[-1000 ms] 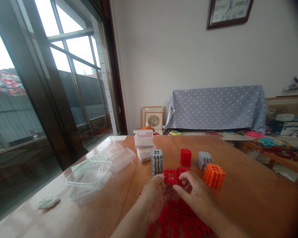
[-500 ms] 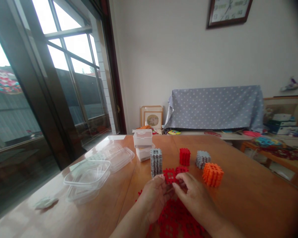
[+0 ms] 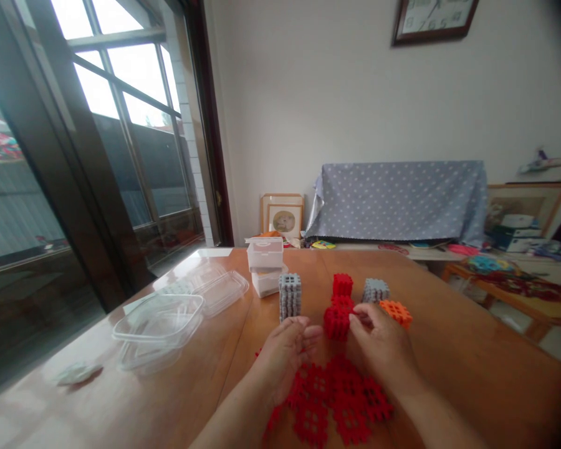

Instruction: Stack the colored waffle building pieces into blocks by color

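Observation:
My left hand (image 3: 287, 349) is palm up with its fingers apart, holding nothing, just in front of the tall grey stack (image 3: 290, 298). My right hand (image 3: 381, 340) pinches a red notched piece (image 3: 343, 304) at the top of a near red stack (image 3: 336, 323). Behind it stands another red stack (image 3: 343, 285). A shorter grey stack (image 3: 376, 290) and an orange stack (image 3: 396, 313), partly hidden by my right hand, are to the right. Loose red pieces (image 3: 311, 424) lie spread between my forearms.
Clear plastic tubs (image 3: 156, 324) and lids (image 3: 222, 294) lie on the left of the wooden table (image 3: 215, 374). Small white boxes (image 3: 265, 254) are stacked behind the tall grey stack. A crumpled pale packet (image 3: 78, 372) is near the left edge.
My left hand has let go of the red piece and opened. My right hand has moved right with a red piece, to the near red stack. The view has shifted slightly.

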Demonstrator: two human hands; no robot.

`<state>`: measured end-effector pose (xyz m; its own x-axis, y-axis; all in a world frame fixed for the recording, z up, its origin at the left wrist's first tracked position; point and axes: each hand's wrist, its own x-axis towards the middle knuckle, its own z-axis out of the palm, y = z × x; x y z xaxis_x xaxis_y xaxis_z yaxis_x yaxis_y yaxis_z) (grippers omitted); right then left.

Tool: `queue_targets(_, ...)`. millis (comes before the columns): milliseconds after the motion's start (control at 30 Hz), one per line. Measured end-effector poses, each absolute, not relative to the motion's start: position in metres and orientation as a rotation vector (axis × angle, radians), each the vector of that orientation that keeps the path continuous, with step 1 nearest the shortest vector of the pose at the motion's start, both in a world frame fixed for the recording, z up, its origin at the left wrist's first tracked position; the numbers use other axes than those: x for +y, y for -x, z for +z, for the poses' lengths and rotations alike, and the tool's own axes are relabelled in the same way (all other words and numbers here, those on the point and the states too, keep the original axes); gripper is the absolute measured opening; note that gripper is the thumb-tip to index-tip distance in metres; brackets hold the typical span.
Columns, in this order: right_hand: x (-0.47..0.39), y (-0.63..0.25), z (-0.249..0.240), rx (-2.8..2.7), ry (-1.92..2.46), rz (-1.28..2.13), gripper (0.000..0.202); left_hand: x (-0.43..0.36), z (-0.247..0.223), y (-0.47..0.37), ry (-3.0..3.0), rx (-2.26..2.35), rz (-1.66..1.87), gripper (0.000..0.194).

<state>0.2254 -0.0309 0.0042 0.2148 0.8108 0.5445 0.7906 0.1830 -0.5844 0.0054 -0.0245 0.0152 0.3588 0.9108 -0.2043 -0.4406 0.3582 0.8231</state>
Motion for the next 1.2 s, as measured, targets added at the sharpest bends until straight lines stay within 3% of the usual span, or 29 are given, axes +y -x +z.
queue_targets(733,-0.029,-0.225,0.006,-1.729,1.733,-0.114,0.014,-0.016,0.010,-0.004,-1.191,1.023,1.023,0.026)
queue_targets(867,-0.039,-0.221,0.016,-1.717,1.670,-0.007,0.020,-0.010,0.005,0.005,-1.572,1.176,0.970,0.013)
queue_targets(1000,-0.046,-0.213,0.018,-1.836,1.623,0.181,0.024,-0.016,0.008,0.016,-2.076,1.331,0.788,0.024)
queue_targets(1200,-0.054,-0.199,0.014,-2.056,1.662,0.463,0.019,-0.030,0.014,0.011,-2.438,1.499,0.438,0.018)
